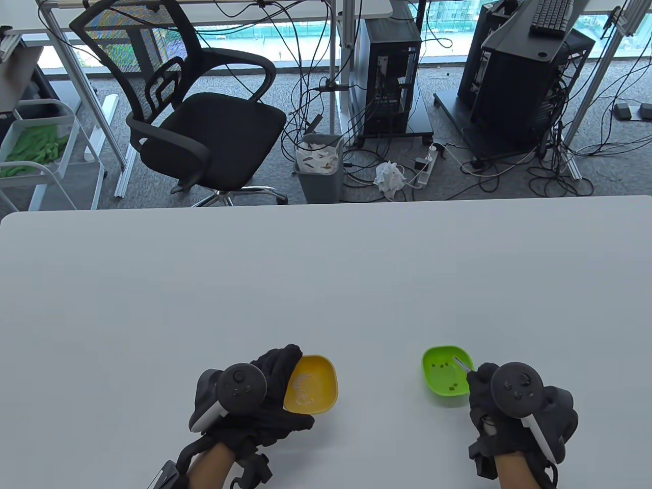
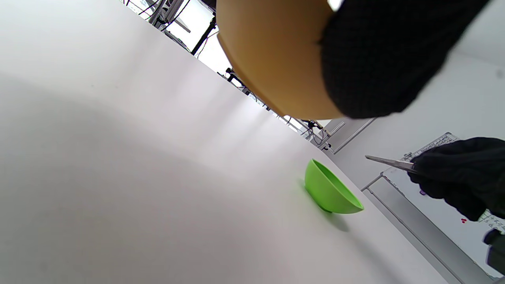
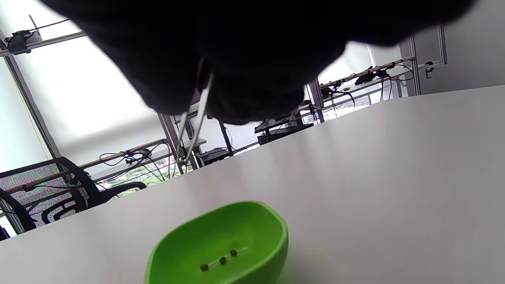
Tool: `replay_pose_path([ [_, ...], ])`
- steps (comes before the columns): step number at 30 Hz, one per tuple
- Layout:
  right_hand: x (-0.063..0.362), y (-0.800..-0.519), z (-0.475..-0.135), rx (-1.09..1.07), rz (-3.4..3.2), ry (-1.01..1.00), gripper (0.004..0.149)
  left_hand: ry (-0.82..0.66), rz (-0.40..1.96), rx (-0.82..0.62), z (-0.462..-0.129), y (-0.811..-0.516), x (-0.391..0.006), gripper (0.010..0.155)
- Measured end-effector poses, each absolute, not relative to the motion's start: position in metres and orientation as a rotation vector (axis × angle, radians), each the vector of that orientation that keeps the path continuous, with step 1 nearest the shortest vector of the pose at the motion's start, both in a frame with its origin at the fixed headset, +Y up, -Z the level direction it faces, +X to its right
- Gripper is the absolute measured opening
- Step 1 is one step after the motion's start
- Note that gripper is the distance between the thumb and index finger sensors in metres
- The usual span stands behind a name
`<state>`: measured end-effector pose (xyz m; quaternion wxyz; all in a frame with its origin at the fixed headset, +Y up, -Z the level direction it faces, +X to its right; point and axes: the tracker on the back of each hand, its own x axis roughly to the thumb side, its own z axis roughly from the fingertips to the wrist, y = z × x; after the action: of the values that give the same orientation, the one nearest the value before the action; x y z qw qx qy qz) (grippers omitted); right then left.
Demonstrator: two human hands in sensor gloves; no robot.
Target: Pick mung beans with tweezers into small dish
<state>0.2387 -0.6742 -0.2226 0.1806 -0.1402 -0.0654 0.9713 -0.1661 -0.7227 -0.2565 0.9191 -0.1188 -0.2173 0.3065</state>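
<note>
A green dish [image 1: 447,376] with several dark mung beans [image 1: 440,368] stands on the white table at the front right. My right hand [image 1: 477,379] pinches metal tweezers [image 1: 461,362], whose tips hang just above the dish. In the right wrist view the tweezers [image 3: 193,118] point down over the green dish [image 3: 221,244], their tips nearly together; three beans [image 3: 223,260] lie inside. My left hand [image 1: 285,374] grips the left rim of a yellow dish [image 1: 313,384] holding whitish grains. The left wrist view shows the yellow dish's underside [image 2: 272,55] and my finger [image 2: 386,51].
The white table [image 1: 326,285] stretches away bare beyond both dishes to its far edge. An office chair [image 1: 204,117], a bin [image 1: 320,165] and computer towers stand on the floor behind it. The green dish [image 2: 329,189] and tweezers [image 2: 388,161] also show in the left wrist view.
</note>
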Motion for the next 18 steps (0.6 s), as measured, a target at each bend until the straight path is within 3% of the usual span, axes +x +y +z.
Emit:
replay_pose_path([
  [18,0.2418,-0.6858,-0.2233,-0.398,2.715,-0.151,0.035,-0.444,0.63,-0.245,-0.2563,-0.7225,-0.1663,0.118],
])
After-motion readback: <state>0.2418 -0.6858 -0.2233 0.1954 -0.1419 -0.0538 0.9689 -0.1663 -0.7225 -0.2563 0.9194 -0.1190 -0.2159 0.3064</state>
